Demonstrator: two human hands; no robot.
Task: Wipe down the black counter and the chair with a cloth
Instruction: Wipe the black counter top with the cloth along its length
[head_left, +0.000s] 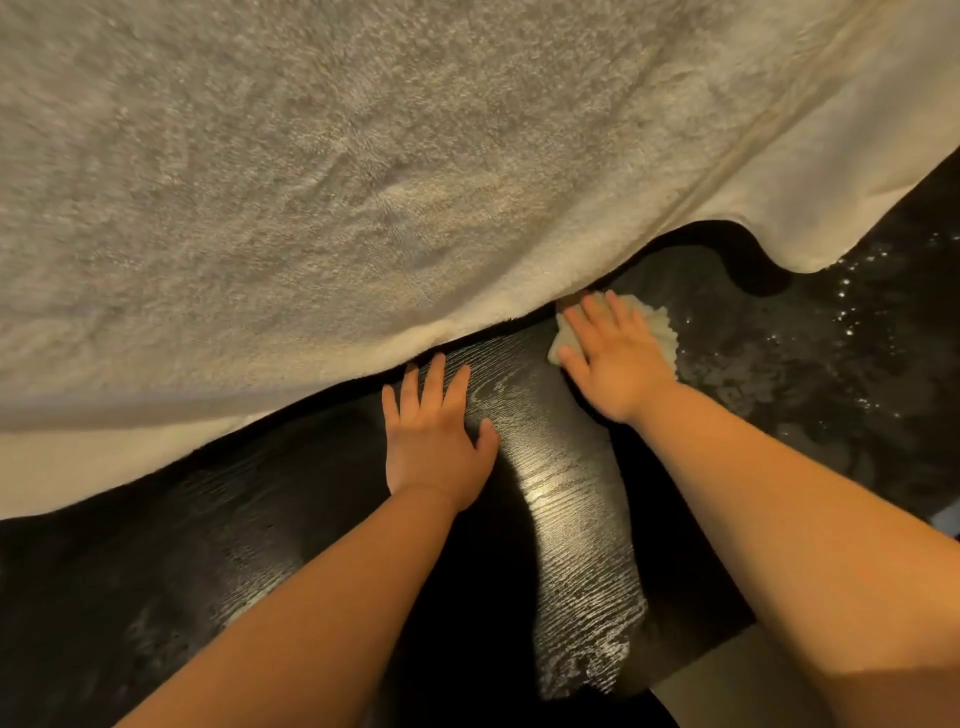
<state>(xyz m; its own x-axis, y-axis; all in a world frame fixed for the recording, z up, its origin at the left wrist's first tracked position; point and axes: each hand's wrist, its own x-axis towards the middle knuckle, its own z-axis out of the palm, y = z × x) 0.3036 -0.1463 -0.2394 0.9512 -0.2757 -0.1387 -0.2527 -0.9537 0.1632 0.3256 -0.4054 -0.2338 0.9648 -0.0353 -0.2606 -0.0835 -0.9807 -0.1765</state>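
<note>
The black counter (566, 499) has a wood-grain surface that shines under the light. My right hand (613, 358) lies flat, fingers spread, pressing a small pale yellow cloth (660, 325) onto the counter near the edge of a large towel. My left hand (436, 441) rests flat on the bare counter to the left, fingers apart, holding nothing. Its fingertips reach the towel's hem. No chair is in view.
A big cream terry towel (311, 182) hangs or lies over the far part of the counter and fills the upper frame. Right of the cloth, the black surface (831, 364) looks wet with droplets and smears. The counter's near edge (691, 670) shows at lower right.
</note>
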